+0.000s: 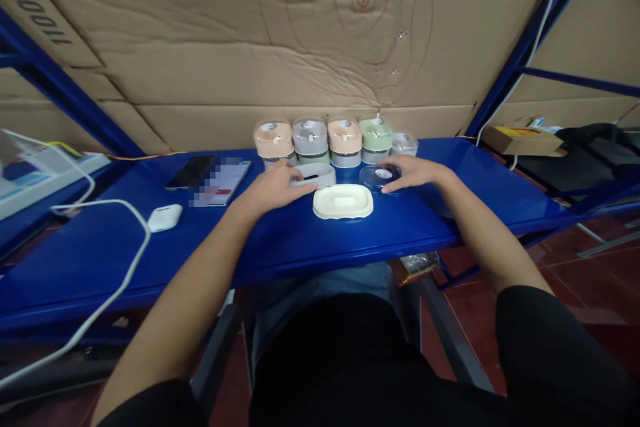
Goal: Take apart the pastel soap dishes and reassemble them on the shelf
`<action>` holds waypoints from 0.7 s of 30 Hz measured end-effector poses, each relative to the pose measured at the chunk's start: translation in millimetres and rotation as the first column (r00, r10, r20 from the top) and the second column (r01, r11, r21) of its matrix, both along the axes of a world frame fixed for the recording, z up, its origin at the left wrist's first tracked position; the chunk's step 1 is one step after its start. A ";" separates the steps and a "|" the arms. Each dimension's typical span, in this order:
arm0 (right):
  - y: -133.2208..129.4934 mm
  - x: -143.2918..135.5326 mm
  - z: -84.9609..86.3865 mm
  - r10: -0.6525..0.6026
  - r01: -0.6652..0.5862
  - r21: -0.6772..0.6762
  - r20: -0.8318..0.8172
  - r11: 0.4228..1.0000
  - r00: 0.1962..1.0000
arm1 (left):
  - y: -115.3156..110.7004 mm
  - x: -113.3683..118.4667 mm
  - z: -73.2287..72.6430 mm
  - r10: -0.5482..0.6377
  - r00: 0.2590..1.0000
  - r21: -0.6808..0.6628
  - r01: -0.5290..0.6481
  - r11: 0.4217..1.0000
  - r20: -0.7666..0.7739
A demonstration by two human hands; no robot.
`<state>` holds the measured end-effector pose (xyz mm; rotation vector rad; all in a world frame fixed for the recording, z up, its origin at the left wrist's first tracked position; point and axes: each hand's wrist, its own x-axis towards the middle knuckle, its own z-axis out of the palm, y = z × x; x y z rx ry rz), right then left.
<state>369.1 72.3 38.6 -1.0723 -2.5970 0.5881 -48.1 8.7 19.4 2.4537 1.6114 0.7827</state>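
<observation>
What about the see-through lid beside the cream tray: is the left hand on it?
No, the right hand is at the see-through lid, while the left hand is at the grey container.

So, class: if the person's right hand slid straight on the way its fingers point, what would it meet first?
The right hand would meet the clear lid, already between its thumb and fingers. Past that, the grey tray seems roughly in line, though depth is unclear.

Left hand (276, 187) and right hand (413, 171) reach forward, palms down.
</observation>
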 end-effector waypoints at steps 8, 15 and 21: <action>-3.2 -3.5 -0.9 -0.023 0.023 0.023 0.025 0.999 0.999 | 6.2 -7.3 -4.3 0.058 0.995 0.005 -0.058 0.998 -0.084; 3.7 0.5 -4.6 0.056 -0.056 0.008 0.009 0.998 0.998 | -1.2 -2.1 7.9 0.085 0.952 -0.124 -0.126 0.984 -0.295; 4.6 1.1 -3.6 0.046 -0.046 -0.002 0.029 0.999 0.999 | -20.3 14.3 20.5 0.145 0.976 -0.089 -0.161 0.983 -0.161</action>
